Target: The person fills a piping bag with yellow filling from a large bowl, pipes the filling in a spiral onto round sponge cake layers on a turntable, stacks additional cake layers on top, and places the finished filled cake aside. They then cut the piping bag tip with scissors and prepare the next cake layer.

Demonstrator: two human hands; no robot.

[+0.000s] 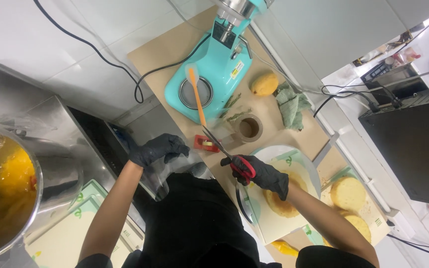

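My right hand [264, 174], in a black glove, grips red-handled scissors [227, 155]. Their blades point up and left towards a small red object [206, 144] on the tan worktop [165, 49]. My left hand [157, 149], also in a black glove, is closed on a crumpled clear plastic bag [177, 169] just left of the scissors. The bag hangs in front of my black apron. Whether the blades touch the bag is hidden.
A teal stand mixer [217, 69] with an orange spatula [197, 94] stands ahead, near a mango [264, 84], green cloth [291, 105] and tape roll [248, 128]. Cake layers [348, 193] lie right. A steel bowl [6, 198] of orange liquid sits left.
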